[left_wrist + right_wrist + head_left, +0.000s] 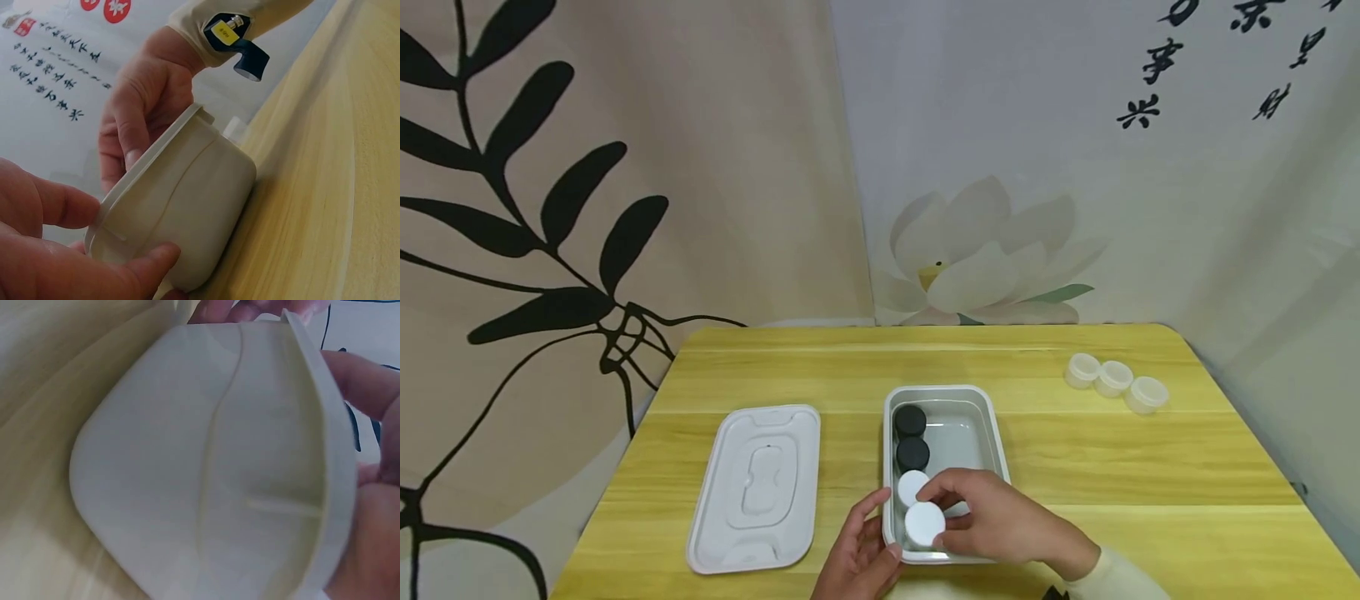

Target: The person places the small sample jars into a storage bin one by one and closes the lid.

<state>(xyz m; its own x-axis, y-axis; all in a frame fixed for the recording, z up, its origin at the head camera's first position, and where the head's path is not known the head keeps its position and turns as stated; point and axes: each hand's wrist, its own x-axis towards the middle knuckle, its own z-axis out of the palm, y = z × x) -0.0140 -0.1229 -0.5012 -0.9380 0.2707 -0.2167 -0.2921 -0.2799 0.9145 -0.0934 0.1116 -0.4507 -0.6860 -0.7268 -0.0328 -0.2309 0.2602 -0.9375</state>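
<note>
A pale plastic box (966, 433) stands uncovered on the table. My left hand (863, 550) grips its near left corner, with the thumb at the near side and fingers along the left wall; the left wrist view shows this grip close up. Inside the box my right hand (988, 515) pinches a white round cap (924, 523) between thumb and fingers. Behind it sits another white cap (912, 487), partly covered by the fingers. Two black round caps (913, 455) continue the row along the left wall. In the right wrist view the box wall (156, 450) hides the caps.
A white rectangular lid (756, 492) lies on the wooden table (1075, 467), left of the box. Three small translucent lidded cups (1113, 379) stand in a slanting row at the back right. Printed curtains (760, 167) hang behind the table.
</note>
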